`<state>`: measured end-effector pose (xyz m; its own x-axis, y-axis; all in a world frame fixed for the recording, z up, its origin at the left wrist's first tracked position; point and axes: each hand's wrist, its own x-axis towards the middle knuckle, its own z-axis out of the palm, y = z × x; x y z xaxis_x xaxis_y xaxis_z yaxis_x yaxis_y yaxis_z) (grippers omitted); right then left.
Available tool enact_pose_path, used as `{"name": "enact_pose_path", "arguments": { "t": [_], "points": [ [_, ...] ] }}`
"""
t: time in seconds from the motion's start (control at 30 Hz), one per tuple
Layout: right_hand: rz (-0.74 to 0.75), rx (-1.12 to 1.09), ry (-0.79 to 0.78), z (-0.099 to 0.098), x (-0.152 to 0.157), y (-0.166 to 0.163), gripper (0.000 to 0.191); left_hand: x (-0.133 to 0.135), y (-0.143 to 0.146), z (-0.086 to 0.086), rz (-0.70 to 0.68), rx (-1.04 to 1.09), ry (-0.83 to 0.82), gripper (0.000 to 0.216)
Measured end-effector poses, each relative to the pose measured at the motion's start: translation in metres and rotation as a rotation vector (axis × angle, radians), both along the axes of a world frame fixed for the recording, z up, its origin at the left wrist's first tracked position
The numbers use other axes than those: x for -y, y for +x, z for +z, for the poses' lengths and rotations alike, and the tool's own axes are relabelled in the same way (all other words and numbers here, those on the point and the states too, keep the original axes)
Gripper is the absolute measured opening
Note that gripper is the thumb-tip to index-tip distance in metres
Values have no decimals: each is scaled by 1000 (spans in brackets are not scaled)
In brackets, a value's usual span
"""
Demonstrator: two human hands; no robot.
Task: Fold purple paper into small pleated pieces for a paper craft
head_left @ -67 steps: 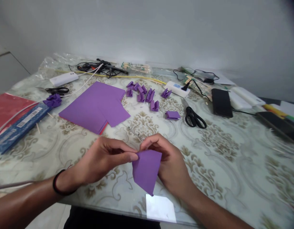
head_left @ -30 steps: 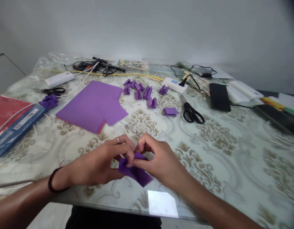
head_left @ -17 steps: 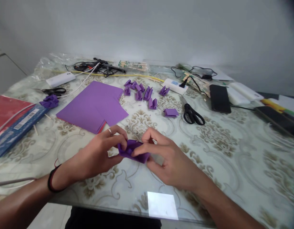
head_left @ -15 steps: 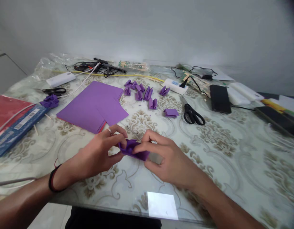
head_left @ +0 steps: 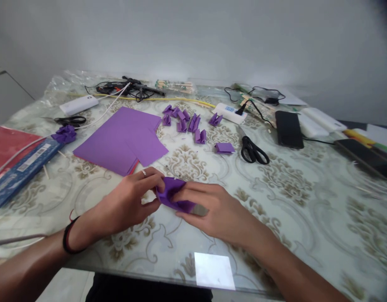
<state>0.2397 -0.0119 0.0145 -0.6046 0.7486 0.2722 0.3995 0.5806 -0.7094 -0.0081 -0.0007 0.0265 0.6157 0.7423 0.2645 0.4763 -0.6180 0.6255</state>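
A small purple paper piece [head_left: 174,197], partly folded, sits low over the patterned glass table [head_left: 300,209] between my hands. My left hand [head_left: 130,203], with a ring and a dark wristband, pinches its left end. My right hand [head_left: 215,209] lies over its right side, fingers pressed on it. Behind them lies a stack of purple sheets [head_left: 120,140]. Several folded purple pieces [head_left: 188,121] sit further back.
Black scissors [head_left: 253,153] lie right of the folded pieces, and a second pair [head_left: 70,121] at the left. A red and blue packet [head_left: 17,163] is at the far left. A power strip [head_left: 229,112], cables, a black phone [head_left: 289,129] and white boxes line the back.
The paper was held up as a flat square. It has come down toward the table and has been folded smaller, and my right fingers have flattened onto it.
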Motion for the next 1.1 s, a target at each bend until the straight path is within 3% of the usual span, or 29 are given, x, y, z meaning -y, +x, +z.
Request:
{"name": "enact_pose_path", "arguments": {
  "t": [0.27,0.47,0.6,0.7,0.9,1.1],
  "points": [
    [-101,-137,66,4,2,-4,16,4,0,1,58,76,92,16],
    [-19,58,104,-7,-1,1,12,3,0,-2,35,38,70,14],
    [54,128,120,-13,-1,2,18,0,-2,3,-25,-5,-81,7],
    [78,124,63,-9,0,2,11,-4,-6,6,-95,15,-253,6],
    [71,-67,-56,0,3,-5,11,-10,-10,4,-179,297,-671,36],
    [-140,-243,-191,4,4,-6,14,-4,-5,0,-138,428,-675,47]
  ]
}}
